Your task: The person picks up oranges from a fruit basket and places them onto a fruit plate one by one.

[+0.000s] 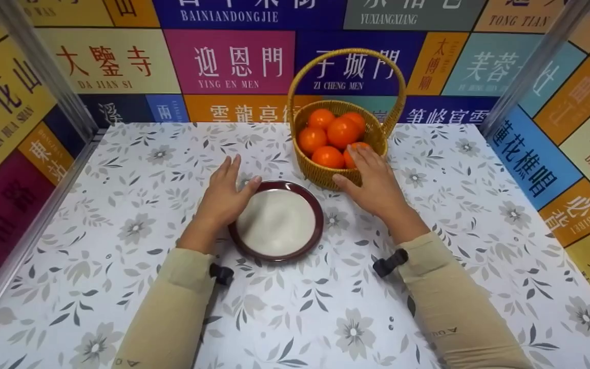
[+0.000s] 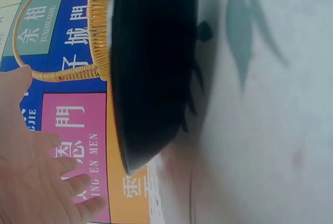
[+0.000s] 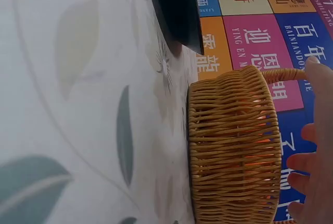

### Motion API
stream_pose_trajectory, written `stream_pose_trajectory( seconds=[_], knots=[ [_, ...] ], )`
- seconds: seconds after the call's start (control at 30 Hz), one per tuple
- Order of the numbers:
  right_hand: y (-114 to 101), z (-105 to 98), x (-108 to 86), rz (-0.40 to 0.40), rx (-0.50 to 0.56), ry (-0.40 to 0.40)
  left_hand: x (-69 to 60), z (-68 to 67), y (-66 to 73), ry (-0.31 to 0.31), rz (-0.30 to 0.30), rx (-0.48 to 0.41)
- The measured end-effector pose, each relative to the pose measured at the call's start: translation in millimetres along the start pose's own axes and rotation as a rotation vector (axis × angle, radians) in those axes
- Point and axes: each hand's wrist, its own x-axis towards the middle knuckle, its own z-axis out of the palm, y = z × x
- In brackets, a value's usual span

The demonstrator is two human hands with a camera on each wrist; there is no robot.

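A wicker basket (image 1: 325, 177) with a tall handle holds several orange round fruits (image 1: 342, 132). The right hand (image 1: 377, 187) is over the basket's front right side, fingers extended across the nearest fruit; whether it touches cannot be told. In the right wrist view that hand (image 3: 317, 156) is beside the basket (image 3: 234, 146). A plate (image 1: 277, 223) with a dark red-brown rim and pale centre lies in front of the basket. Beside its upper left edge the left hand (image 1: 223, 197) hovers with fingers extended, holding nothing. The left wrist view shows this hand (image 2: 41, 177) left of the dark plate side (image 2: 151, 67).
A white cloth (image 1: 172, 287) with grey flowers and leaves covers the table. Behind it stands a colourful panel wall (image 1: 228, 61) with printed signs. Metal posts (image 1: 44, 66) rise at both back corners, with more panels at the sides.
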Motion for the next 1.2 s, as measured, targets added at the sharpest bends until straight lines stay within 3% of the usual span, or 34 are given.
stream_pose_trajectory(
  seconds=[0.23, 0.47, 0.73, 1.2],
  knots=[
    [5.7, 2.8, -4.0, 0.028, 0.075, 0.066, 0.1, -3.2, -5.6, -0.056, -0.052, -0.059],
    [6.2, 4.7, -1.4, -0.022, 0.102, 0.15, -2.6, -4.8, -10.0, -0.11, -0.079, -0.08],
    [5.8, 8.7, 2.9, -0.001, 0.089, 0.12, -7.4, -2.5, -15.9, -0.187, -0.142, -0.076],
    [7.1, 10.5, 9.0, -0.032, 0.042, 0.152, -7.0, -1.7, -22.8, -0.148, -0.106, -0.07]
  ],
)
